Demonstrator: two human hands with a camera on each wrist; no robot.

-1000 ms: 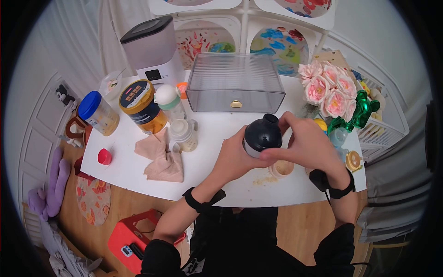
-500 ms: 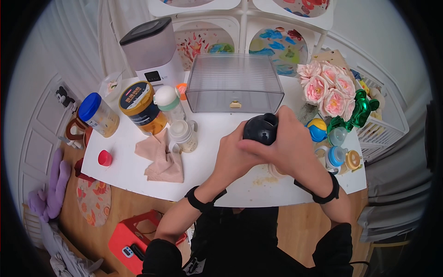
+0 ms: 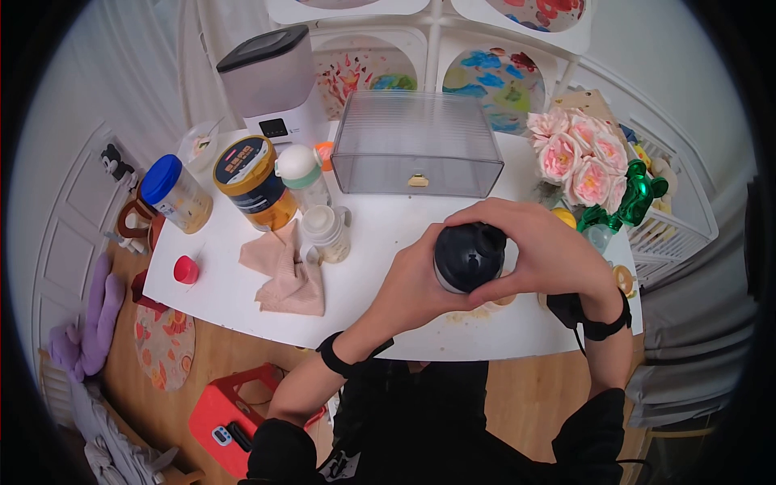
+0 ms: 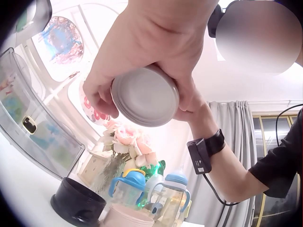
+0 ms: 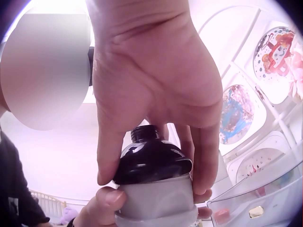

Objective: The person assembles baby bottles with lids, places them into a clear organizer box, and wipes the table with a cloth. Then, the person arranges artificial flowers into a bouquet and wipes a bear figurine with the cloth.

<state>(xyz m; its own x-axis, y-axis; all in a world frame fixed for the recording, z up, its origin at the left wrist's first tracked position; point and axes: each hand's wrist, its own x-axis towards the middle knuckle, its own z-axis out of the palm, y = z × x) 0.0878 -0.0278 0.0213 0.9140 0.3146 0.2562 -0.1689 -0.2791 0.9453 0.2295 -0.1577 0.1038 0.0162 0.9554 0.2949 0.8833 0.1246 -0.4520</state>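
Observation:
A container with a dark domed lid (image 3: pixel 469 257) and a pale body (image 5: pixel 154 198) is held above the table. My left hand (image 3: pixel 416 279) grips its pale body from the left. Curled over the lid's rim from above are the fingers of my right hand (image 3: pixel 541 250), thumb on the near side. The left wrist view shows the container's round pale base (image 4: pixel 146 96) from below. In that view a black ring-shaped piece (image 4: pixel 78 202) stands on the table beside a pale pink round container (image 4: pixel 127 217). Spilled powder (image 3: pixel 465 318) lies beneath my hands.
A clear grey box (image 3: pixel 416 153) stands at the back, with roses (image 3: pixel 582 158) to its right. On the left are a blue-lidded jar (image 3: pixel 178 194), a gold-rimmed tub (image 3: pixel 255 182), bottles, a pink cloth (image 3: pixel 284 271) and a red cup (image 3: pixel 186 270). Several cups stand at right.
The dark-lidded container has tilted and shifted slightly nearer the body. My right hand closed in around the lid, then spread back over its rim and far side.

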